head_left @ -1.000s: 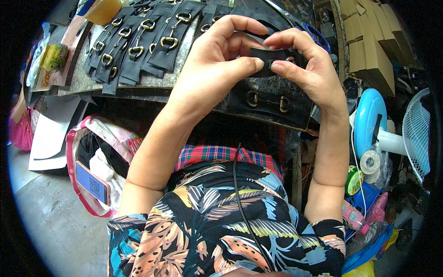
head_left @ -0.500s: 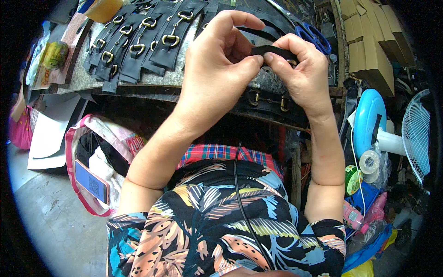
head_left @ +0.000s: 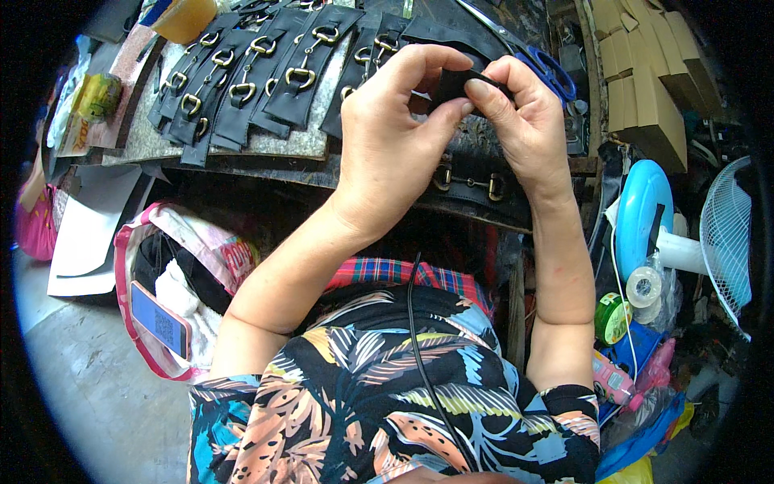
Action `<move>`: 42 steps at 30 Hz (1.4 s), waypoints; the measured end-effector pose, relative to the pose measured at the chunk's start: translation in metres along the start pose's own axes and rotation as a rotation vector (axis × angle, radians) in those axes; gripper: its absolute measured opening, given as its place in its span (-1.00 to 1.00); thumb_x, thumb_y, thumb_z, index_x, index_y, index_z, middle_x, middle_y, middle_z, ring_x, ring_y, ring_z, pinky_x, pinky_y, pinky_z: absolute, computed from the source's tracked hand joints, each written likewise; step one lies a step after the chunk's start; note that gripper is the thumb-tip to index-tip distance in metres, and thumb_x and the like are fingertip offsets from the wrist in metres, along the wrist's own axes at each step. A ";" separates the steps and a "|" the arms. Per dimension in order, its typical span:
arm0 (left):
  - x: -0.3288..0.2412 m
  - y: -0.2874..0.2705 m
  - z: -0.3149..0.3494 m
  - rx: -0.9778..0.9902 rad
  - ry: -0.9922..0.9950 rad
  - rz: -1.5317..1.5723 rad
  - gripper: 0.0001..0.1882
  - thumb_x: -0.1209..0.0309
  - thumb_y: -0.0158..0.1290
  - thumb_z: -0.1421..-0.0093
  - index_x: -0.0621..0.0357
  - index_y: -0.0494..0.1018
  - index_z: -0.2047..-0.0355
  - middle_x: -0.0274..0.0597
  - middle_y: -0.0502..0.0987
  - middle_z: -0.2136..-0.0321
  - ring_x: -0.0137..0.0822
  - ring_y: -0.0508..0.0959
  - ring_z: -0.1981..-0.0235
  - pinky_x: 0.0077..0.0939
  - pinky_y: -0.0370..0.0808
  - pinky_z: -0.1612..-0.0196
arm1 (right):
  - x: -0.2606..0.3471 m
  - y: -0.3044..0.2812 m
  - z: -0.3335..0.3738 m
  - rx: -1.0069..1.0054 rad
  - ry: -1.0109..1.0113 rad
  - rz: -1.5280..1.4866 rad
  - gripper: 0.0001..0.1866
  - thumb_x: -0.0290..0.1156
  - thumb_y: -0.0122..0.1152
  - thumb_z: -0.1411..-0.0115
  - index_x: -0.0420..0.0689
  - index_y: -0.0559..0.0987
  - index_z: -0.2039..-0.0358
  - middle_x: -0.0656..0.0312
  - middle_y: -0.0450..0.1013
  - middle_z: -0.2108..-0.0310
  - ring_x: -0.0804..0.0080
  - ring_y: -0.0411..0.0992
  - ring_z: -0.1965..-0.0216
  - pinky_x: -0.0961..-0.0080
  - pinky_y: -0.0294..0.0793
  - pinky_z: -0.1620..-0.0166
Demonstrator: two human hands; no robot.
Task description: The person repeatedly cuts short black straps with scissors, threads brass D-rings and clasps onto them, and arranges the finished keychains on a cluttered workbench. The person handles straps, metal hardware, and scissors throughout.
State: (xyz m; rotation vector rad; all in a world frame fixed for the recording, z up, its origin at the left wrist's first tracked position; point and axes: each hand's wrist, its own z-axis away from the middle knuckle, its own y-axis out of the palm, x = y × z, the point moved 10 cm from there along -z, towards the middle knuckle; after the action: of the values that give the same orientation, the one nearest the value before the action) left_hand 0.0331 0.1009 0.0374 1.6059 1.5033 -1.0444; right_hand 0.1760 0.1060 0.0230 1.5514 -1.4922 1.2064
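Observation:
Both hands are raised over the near part of the bench, fingertips close together on a black leather strap point(head_left: 452, 85). My left hand point(head_left: 387, 149) curls round the strap's left part, thumb below and forefinger above. Pinched between thumb and forefinger, the strap's right part is in my right hand point(head_left: 522, 125). The fingers hide much of the piece. Just below the hands, another black strap with a brass-coloured horsebit buckle point(head_left: 468, 184) lies along the bench's near edge. Several black straps with horsebit buckles point(head_left: 300, 78) lie in overlapping rows to the left.
Blue-handled scissors point(head_left: 550, 74) lie beyond my right hand. Cardboard boxes point(head_left: 657, 113) are stacked at the right, above a white-and-blue fan point(head_left: 649, 206). An open bag point(head_left: 129, 266) holding a phone point(head_left: 161, 321) sits low on the left. A yellow tape roll point(head_left: 98, 97) is at far left.
My left hand has shifted slightly right and down, its thumb tip now lower. The right fingers have moved a little up and left, and the held strap is turned, showing more flat surface.

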 end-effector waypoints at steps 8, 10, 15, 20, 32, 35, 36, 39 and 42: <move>0.012 -0.002 -0.006 0.141 -0.146 0.011 -0.62 0.68 0.26 -0.14 0.29 0.54 0.00 -0.25 0.63 0.16 -0.49 0.61 0.14 -0.63 0.54 0.02 | -0.003 0.000 0.004 0.032 0.118 -0.037 -0.81 -0.33 0.32 -0.34 -0.20 0.61 0.19 0.46 0.47 0.38 0.78 0.35 0.35 0.76 0.34 0.29; 0.011 -0.002 -0.006 0.154 -0.157 0.001 -0.62 0.69 0.25 -0.14 0.29 0.54 0.00 -0.26 0.63 0.15 -0.49 0.61 0.13 -0.62 0.53 0.00 | -0.004 0.000 0.004 0.048 0.149 -0.026 -0.80 -0.34 0.34 -0.33 -0.20 0.63 0.17 0.45 0.49 0.38 0.78 0.37 0.35 0.76 0.36 0.28; 0.003 -0.005 -0.007 0.164 -0.107 -0.076 -0.62 0.69 0.25 -0.14 0.28 0.54 0.01 -0.28 0.63 0.14 -0.50 0.60 0.12 -0.61 0.52 -0.02 | -0.005 0.003 0.002 0.057 0.173 -0.090 -0.81 -0.39 0.37 -0.28 -0.22 0.65 0.17 0.42 0.54 0.37 0.77 0.42 0.35 0.74 0.41 0.26; 0.001 -0.003 -0.005 0.181 -0.119 -0.043 -0.63 0.70 0.22 -0.15 0.27 0.54 0.00 -0.29 0.62 0.17 -0.52 0.60 0.15 -0.64 0.54 0.03 | -0.007 0.002 0.003 0.049 0.202 -0.011 -0.83 -0.43 0.38 -0.24 -0.22 0.66 0.20 0.46 0.51 0.41 0.79 0.38 0.37 0.75 0.38 0.30; 0.005 -0.012 -0.007 0.141 -0.208 0.050 -0.61 0.67 0.21 -0.16 0.24 0.54 -0.02 -0.32 0.60 0.33 -0.57 0.58 0.36 -0.69 0.53 0.27 | -0.004 0.002 0.003 0.001 0.096 0.151 -0.81 -0.35 0.42 -0.21 -0.18 0.64 0.27 0.43 0.48 0.56 0.76 0.38 0.51 0.71 0.33 0.45; -0.002 -0.013 -0.004 0.121 -0.168 -0.044 -0.63 0.69 0.20 -0.15 0.23 0.55 0.00 -0.35 0.58 0.35 -0.58 0.58 0.35 -0.70 0.52 0.25 | 0.011 0.003 0.000 -0.005 -0.025 0.382 -0.78 -0.28 0.41 -0.19 -0.15 0.63 0.29 0.33 0.50 0.59 0.56 0.44 0.53 0.55 0.38 0.36; -0.007 -0.012 -0.001 0.103 -0.136 -0.077 -0.63 0.70 0.20 -0.15 0.22 0.55 0.01 -0.35 0.58 0.36 -0.59 0.57 0.35 -0.71 0.52 0.25 | 0.021 0.005 0.000 -0.031 -0.118 0.539 -0.78 -0.26 0.40 -0.18 -0.14 0.63 0.31 0.29 0.50 0.60 0.47 0.45 0.53 0.49 0.38 0.33; -0.022 -0.004 0.006 0.056 0.018 -0.161 -0.66 0.74 0.19 -0.15 0.20 0.56 0.06 -0.37 0.56 0.33 -0.60 0.56 0.29 -0.71 0.52 0.17 | 0.031 0.007 0.003 -0.069 -0.168 0.808 -0.78 -0.25 0.36 -0.21 -0.13 0.62 0.26 0.20 0.53 0.46 0.30 0.48 0.39 0.39 0.42 0.20; -0.031 0.002 0.009 0.027 0.143 -0.214 -0.71 0.71 0.17 -0.21 0.23 0.55 0.06 -0.32 0.58 0.28 -0.58 0.57 0.27 -0.68 0.54 0.14 | 0.036 0.007 0.005 -0.091 -0.207 0.891 -0.79 -0.27 0.31 -0.27 -0.15 0.61 0.23 0.22 0.53 0.41 0.33 0.47 0.32 0.42 0.42 0.15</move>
State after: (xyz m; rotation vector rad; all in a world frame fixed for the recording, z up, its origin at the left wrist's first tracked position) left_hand 0.0342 0.0791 0.0608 1.5922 1.7954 -1.0875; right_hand 0.1669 0.0876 0.0533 0.9589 -2.4710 1.4212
